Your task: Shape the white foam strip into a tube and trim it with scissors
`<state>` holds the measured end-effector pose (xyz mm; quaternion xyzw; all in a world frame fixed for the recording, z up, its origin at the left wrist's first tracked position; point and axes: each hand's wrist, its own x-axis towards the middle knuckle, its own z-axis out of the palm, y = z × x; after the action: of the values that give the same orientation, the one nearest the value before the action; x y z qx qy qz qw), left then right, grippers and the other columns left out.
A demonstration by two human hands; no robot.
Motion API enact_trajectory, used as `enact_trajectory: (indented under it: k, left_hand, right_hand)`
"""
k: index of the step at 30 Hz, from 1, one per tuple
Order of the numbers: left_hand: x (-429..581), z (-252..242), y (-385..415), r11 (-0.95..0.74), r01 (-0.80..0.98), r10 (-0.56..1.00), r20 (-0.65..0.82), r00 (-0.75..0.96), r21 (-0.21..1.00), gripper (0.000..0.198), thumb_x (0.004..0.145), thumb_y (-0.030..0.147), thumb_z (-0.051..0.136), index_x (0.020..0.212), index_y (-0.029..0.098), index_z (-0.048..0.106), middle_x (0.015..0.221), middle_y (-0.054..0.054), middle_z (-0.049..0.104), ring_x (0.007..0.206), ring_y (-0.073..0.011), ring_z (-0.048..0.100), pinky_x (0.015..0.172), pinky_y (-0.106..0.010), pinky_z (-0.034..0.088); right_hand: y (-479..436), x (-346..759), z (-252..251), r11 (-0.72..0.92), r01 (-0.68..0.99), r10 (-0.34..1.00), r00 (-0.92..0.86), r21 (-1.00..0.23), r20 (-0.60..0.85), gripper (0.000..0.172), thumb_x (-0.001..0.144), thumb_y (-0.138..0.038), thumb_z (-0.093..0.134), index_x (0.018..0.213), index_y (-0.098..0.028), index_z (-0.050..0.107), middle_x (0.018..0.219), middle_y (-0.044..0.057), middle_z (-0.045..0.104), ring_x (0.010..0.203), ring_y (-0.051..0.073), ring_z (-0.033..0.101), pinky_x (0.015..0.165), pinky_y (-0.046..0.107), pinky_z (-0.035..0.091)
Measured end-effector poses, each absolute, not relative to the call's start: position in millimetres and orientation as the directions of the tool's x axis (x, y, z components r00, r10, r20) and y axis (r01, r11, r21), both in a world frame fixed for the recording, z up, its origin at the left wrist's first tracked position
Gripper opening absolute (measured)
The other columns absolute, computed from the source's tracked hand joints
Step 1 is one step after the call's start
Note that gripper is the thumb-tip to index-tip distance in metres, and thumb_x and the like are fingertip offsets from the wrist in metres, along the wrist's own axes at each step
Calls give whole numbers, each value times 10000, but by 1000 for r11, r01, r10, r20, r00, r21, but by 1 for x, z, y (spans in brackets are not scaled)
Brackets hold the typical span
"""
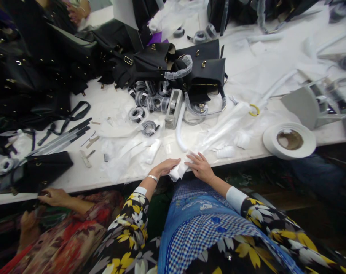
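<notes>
My left hand (165, 167) and my right hand (200, 166) meet at the table's front edge over a folded piece of white wrapping material (179, 170). The left hand's fingers curl round its left end; a silver bracelet sits on that wrist. My right hand lies on its right end with fingers stretched and pressed down. A long white foam strip (218, 129) runs up and right from the hands. Just behind them stand a grey tape dispenser (173, 108) and several small tape rolls (149, 99).
Black handbags (201, 70) are piled at the table's back and left. A big white tape roll (289, 140) lies at the right edge. Another person's hand (54, 196) rests at the front left by a black bag (44, 167). Black straps (67, 133) lie left.
</notes>
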<state>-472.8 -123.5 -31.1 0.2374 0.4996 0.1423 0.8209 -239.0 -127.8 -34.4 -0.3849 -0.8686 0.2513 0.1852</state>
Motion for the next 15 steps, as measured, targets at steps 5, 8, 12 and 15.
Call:
enact_trajectory:
  k: [5, 8, 12, 15]
  left_hand:
    - [-466, -20, -123, 773, 152, 529, -758, 381, 616, 513, 671, 555, 732, 876, 89, 670, 709, -34, 642, 592, -113, 526, 557, -232, 378]
    - [-462, -19, -124, 733, 238, 564, -765, 310, 637, 434, 634, 441, 781, 862, 90, 669, 651, -6, 621, 545, -103, 508, 523, -221, 350]
    - [-460, -19, -126, 755, 236, 549, -787, 282, 612, 389, 647, 395, 770, 886, 102, 678, 679, -25, 656, 578, -133, 557, 539, -235, 392]
    - [-461, -16, -126, 752, 224, 554, -779, 295, 620, 400, 649, 398, 770, 909, 109, 678, 710, -36, 675, 600, -147, 579, 554, -243, 409]
  right_hand:
    - [-129, -241, -34, 569, 581, 769, -627, -582, 125, 378, 855, -141, 557, 1181, -299, 666, 1426, 40, 501, 1347, 270, 407, 1158, 539, 201]
    - [-129, -243, -34, 509, 550, 802, -582, -662, 132, 355, 849, -134, 565, 1146, -288, 685, 1406, 47, 523, 1332, 261, 433, 1158, 545, 206]
    - [-122, -250, -25, 167, 385, 948, -315, -908, 41, 265, 864, -252, 589, 1102, -246, 706, 1372, 79, 550, 1273, 233, 503, 1116, 470, 347]
    - [-108, -258, -17, -205, 53, 974, -86, -977, -209, 378, 823, -363, 649, 1175, -228, 668, 1326, 88, 590, 1221, 236, 554, 1040, 412, 456]
